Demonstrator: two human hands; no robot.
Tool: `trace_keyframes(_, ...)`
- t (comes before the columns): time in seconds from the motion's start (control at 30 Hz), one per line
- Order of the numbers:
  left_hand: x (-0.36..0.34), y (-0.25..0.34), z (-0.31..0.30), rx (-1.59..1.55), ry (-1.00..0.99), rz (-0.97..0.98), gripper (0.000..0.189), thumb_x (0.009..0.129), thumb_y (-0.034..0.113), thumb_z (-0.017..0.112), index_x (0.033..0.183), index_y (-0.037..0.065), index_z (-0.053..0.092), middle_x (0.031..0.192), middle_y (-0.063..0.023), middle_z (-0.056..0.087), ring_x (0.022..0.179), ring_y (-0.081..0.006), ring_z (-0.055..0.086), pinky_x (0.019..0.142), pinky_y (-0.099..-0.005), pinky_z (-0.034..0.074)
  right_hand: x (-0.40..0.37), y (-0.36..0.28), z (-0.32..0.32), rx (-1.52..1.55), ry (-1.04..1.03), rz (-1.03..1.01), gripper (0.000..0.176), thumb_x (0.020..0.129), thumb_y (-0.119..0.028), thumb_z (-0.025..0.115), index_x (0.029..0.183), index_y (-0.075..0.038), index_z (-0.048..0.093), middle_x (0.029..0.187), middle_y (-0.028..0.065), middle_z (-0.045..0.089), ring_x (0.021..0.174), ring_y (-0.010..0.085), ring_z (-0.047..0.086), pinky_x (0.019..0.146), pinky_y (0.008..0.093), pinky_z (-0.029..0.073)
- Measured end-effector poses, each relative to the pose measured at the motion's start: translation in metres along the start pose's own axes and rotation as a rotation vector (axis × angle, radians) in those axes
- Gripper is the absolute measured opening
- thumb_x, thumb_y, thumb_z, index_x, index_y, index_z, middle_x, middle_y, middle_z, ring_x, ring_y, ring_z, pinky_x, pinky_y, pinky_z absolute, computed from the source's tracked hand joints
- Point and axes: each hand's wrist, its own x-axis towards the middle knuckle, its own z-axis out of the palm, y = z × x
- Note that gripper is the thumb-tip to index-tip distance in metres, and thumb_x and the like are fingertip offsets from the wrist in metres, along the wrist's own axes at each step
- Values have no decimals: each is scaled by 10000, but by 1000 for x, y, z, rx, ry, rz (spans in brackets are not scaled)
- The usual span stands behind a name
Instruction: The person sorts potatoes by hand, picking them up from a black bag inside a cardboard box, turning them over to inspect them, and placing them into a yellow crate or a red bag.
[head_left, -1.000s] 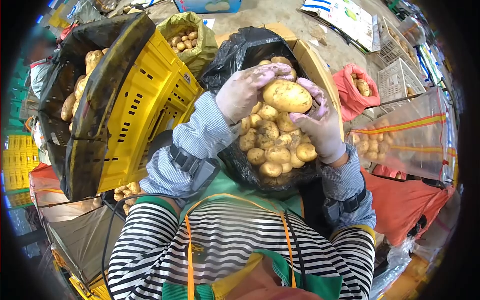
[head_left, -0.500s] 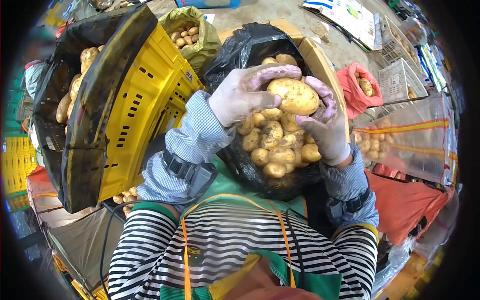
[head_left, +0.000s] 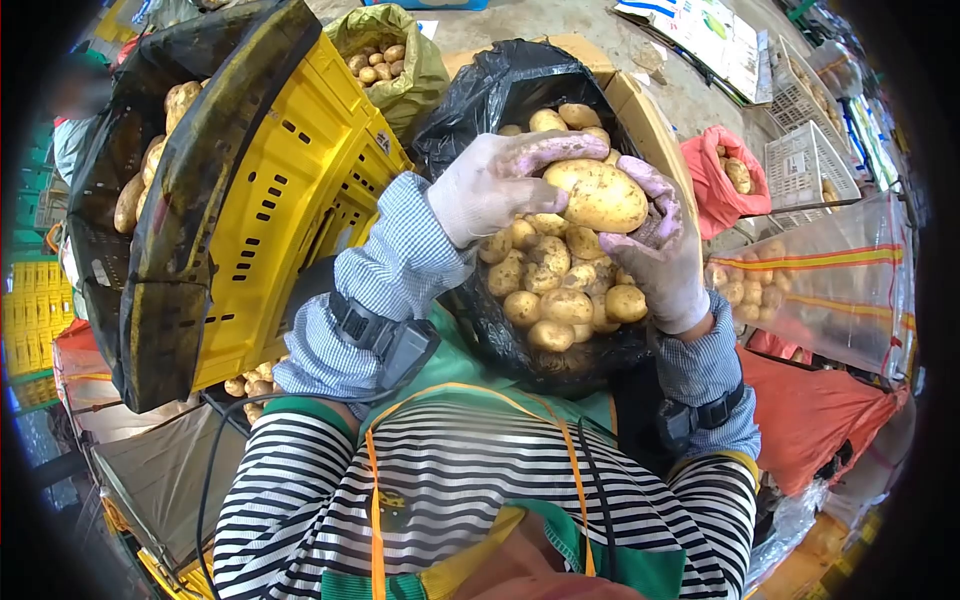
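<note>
both hands drift slightly right with the big potato (head_left: 598, 196), which turns a little between them. left hand (head_left: 490, 190) and right hand (head_left: 665, 255) stay closed around it, above the heap of potatoes (head_left: 560, 300) in the black bag (head_left: 500, 85); it is not yet set down.

Large potato (head_left: 600, 196) between left hand (head_left: 492, 188) and right hand (head_left: 663, 252); above black bag (head_left: 500, 90)

a potato (head_left: 596, 195) sits between both hands above the bag (head_left: 520, 90) of potatoes; a crate (head_left: 290, 200) stands left.
</note>
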Motion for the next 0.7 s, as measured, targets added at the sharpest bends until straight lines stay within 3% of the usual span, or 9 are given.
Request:
trace_keyframes(0.07,0,-1,2,-16,13,-17,571,809,236,745,1296,-10,575,1326,-132,573,1234,-232,538,1061,-354,418,0,-1,-1,-108,-13,-31,668,701,-13,779,1297,27,479,1325,153,519,1240,246,515,1070,355,404)
trace_keyframes(0.3,-1,-3,-2,77,-19,3,567,831,266,728,1296,-20,572,1315,-136,581,1235,-229,537,1052,-354,425,-3,1,5,-4,5,-36,662,697,-17,799,1277,25,483,1301,158,539,1236,241,520,1050,349,418)
trace_keyframes(0.4,-2,-7,-5,77,-30,-22,557,845,271,715,1297,-21,571,1320,-134,579,1241,-228,534,1058,-350,419,-2,2,2,-151,-39,-63,668,693,2,799,1276,27,473,1313,155,528,1237,228,515,1049,346,421)
trace_keyframes(0.47,-2,-11,-9,79,-34,84,569,845,296,717,1297,-17,572,1320,-128,581,1242,-226,533,1060,-344,415,-1,-2,7,149,4,78,687,700,11,795,1295,22,452,1327,152,514,1240,216,507,1059,345,414)
trace_keyframes(0.5,-2,-12,-9,79,-33,85,569,845,296,717,1297,-17,572,1320,-128,581,1242,-226,533,1060,-344,415,-1,0,6,148,4,78,687,700,11,795,1295,22,452,1327,152,514,1240,216,507,1059,345,414)
trace_keyframes(0.57,-3,-12,-9,-54,-37,55,565,838,272,722,1297,-19,571,1318,-132,582,1252,-227,527,1068,-340,407,-2,6,1,-66,-42,-41,694,707,14,792,1304,18,439,1337,153,503,1250,214,496,1074,344,401)
trace_keyframes(0.7,-4,1,-4,52,9,-56,556,828,240,730,1292,-24,573,1309,-133,588,1244,-231,533,1068,-339,407,-5,2,7,72,-25,31,695,713,10,792,1309,18,434,1342,145,499,1257,217,489,1077,347,396)
